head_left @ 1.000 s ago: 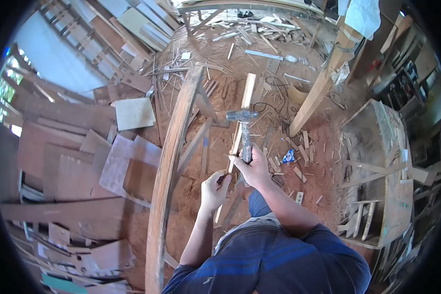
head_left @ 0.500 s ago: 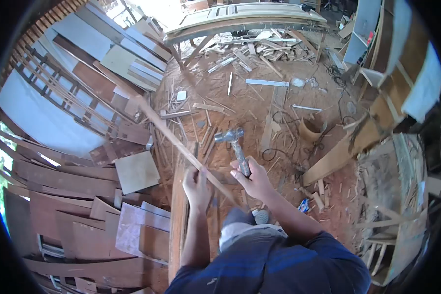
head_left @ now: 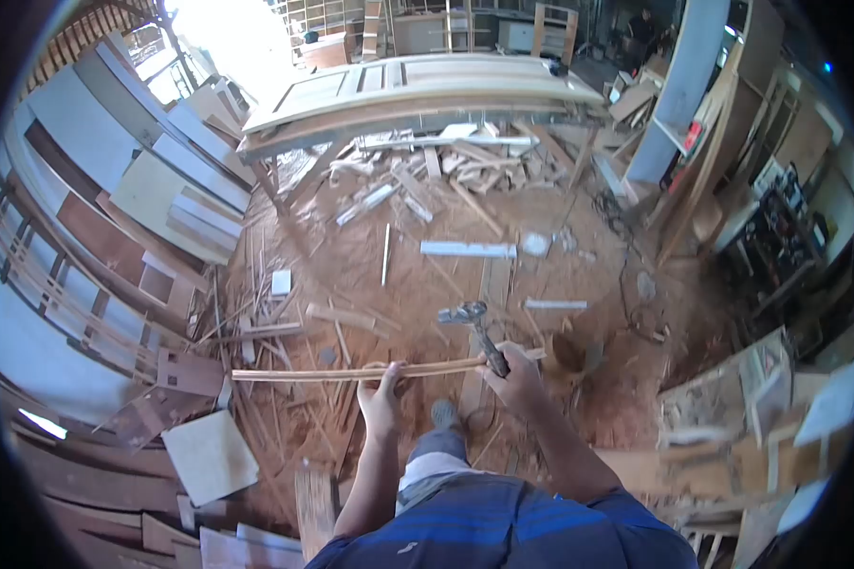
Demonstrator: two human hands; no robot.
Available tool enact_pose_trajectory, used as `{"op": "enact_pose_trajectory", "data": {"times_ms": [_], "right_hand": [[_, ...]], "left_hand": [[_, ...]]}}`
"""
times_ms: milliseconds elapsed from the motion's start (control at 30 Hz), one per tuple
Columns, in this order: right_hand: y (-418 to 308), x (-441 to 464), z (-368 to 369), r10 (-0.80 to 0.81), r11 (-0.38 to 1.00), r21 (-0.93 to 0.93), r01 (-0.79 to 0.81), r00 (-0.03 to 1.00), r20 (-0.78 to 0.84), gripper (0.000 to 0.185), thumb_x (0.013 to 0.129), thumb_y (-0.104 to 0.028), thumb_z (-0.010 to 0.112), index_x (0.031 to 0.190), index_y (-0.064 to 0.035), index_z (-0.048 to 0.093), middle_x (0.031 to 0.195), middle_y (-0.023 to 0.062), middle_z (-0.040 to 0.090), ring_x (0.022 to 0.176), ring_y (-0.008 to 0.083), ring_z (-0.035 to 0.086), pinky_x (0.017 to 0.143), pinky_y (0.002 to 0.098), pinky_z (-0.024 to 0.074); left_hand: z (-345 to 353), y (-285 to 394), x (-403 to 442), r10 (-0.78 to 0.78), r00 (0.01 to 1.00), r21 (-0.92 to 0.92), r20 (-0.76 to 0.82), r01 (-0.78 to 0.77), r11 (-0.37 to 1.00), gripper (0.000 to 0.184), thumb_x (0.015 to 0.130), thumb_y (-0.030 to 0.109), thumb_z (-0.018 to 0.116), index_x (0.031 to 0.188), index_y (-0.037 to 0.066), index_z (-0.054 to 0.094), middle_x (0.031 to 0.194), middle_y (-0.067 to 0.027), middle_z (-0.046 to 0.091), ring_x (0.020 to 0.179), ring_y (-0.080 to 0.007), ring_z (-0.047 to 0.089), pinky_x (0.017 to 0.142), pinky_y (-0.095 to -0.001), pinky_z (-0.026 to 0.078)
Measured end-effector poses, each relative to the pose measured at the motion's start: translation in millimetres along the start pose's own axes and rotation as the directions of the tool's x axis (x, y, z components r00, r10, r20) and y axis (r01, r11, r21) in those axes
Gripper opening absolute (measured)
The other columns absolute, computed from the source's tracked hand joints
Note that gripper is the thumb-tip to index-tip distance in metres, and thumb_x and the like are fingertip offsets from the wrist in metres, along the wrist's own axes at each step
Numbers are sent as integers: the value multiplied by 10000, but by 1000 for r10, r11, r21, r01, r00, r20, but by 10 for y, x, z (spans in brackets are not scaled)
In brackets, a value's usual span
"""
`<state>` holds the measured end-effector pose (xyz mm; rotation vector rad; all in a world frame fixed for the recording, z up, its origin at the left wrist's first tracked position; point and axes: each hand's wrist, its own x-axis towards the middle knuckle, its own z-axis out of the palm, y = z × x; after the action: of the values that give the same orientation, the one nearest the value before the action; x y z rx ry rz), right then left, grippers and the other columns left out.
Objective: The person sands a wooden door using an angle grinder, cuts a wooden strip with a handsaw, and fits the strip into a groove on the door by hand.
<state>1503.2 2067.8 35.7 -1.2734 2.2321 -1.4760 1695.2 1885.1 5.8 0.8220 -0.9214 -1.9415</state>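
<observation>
A long, thin wooden strip [head_left: 294, 376] lies nearly level across the space before my body. My left hand [head_left: 380, 403] is wrapped round it near its middle. In my right hand [head_left: 517, 381] is a hammer [head_left: 484, 337], its metal head up and pointing left. The strip's right end passes at my right hand, behind the hammer handle; whether those fingers also grip it I cannot tell. Below, one shoe [head_left: 444, 413] shows on the dirt floor.
Ahead stands a workbench [head_left: 417, 121] with a panelled door [head_left: 380, 85] on it. Scrap wood [head_left: 446, 171] is heaped beneath. Boards [head_left: 85, 114] lean along the left side. A bucket-like container [head_left: 566, 353] stands right of my hands, and cables and offcuts litter the floor.
The strip has swung from a steep slant to nearly level, its right end now by my right hand. My view has tilted up and shifted, showing more of the workbench. The hammer stays in my right hand.
</observation>
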Motion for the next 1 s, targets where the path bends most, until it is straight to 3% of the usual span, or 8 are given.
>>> {"op": "enact_pose_trajectory", "data": {"times_ms": [433,667,767,800,867,933,967,1000], "right_hand": [[660,3940,302,182,983,14,-184,977,113,268,884,-118,875,1099,-60,728,858,105,628,793,276,611,749,412,499],[1513,6359,871,10,971,229,-65,972,236,214,907,-118,841,1055,-57,700,896,134,711,862,308,711,795,444,537],[1539,7459,931,-66,986,164,14,947,314,215,907,-115,837,1054,-51,694,896,147,719,864,330,713,809,457,540],[1469,7797,937,-78,988,154,27,938,338,210,907,-103,832,1048,-45,688,899,157,723,886,341,721,819,464,543],[1516,8465,1045,-98,986,161,40,924,370,209,905,-98,835,1037,-40,683,895,156,726,890,343,725,817,463,545],[1649,9023,1224,-119,982,182,51,915,386,209,902,-93,845,1019,-34,683,889,151,733,881,328,733,800,446,548],[1722,9290,1314,-111,978,209,26,906,408,208,901,-94,847,1020,-35,687,885,147,733,876,322,734,796,439,549],[1776,9555,1406,-103,972,234,0,897,430,208,901,-96,850,1020,-35,692,881,144,732,871,316,734,791,432,550]], "left_hand": [[1389,683,3627,-115,993,35,-34,116,993,92,1062,98,720,1091,35,660,1045,-104,743,973,-228,765,942,-427,678],[1756,730,5593,-38,995,10,-95,39,999,202,1061,179,761,1117,12,663,1062,-118,760,950,-212,779,920,-392,674],[2162,1154,6187,-213,973,277,-88,229,933,267,1059,200,769,1172,-19,668,1079,-135,774,951,-216,783,893,-365,660],[2241,1242,6346,-218,975,422,-52,219,880,205,1060,185,759,1140,0,720,1052,-88,788,866,-200,782,835,-349,643],[2426,1426,6675,121,992,711,35,-110,694,184,1039,161,781,1114,3,726,1046,-95,790,839,-186,769,801,-338,626],[2567,1681,7015,432,889,896,154,-310,318,159,974,91,823,1085,22,732,1059,-123,789,903,-221,762,848,-365,598],[2644,1884,7248,554,769,928,318,-372,-16,250,908,127,867,1108,49,739,1103,-139,784,1043,-304,752,967,-428,576],[2778,2108,7501,559,734,921,386,-344,-184,297,890,143,871,1148,64,747,1142,-135,783,1094,-334,732,996,-457,560]]}}
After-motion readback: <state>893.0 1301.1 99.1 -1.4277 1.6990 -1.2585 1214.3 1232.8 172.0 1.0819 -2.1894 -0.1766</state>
